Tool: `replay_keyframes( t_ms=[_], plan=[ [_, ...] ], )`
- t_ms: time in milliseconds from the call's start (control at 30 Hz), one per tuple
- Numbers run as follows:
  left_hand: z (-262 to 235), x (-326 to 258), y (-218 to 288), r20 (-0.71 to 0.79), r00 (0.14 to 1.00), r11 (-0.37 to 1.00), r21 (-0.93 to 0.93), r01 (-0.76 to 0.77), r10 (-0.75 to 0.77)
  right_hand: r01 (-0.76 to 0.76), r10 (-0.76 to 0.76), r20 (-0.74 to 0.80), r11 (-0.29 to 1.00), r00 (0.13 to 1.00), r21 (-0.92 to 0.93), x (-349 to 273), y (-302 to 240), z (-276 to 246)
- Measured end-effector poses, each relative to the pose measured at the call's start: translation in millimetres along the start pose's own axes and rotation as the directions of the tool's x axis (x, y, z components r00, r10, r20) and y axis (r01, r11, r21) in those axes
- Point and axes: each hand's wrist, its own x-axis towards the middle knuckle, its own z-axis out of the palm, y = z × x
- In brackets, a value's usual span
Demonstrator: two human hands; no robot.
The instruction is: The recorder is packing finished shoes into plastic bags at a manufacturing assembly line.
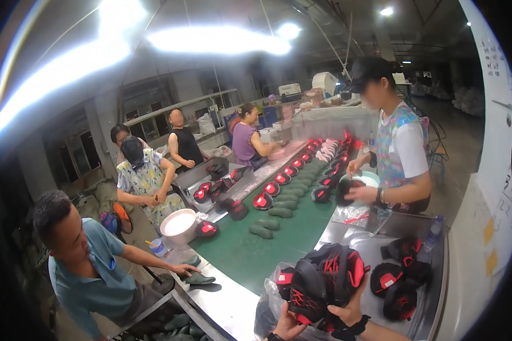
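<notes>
both hands (350, 310), fingers part-curled, grip black-and-red shoes (323, 279) beside a clear plastic bag (265, 308).

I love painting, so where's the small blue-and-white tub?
In the head view, the small blue-and-white tub sits left, just below the pale round basin and above the blue-shirted person's forearm.

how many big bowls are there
2: one white bowl left of the green tabletop, another white bowl beside the person in the black cap. Others may be hidden.
</notes>
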Motion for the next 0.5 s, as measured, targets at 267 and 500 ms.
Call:
replay_keyframes(
  t_ms=[267,500],
  plan=[
    [-2,19,50,0.182,0.975,0.720,0.659,-0.217,0.127,-0.033,0.040,-0.045,0.991,0.998,0.131,18,15,11],
    [-25,45,87,0.158,0.987,0.908,0.411,-0.075,0.010,-0.058,0.039,0.114,0.984,0.993,0.169,18,12,9]
  ],
)
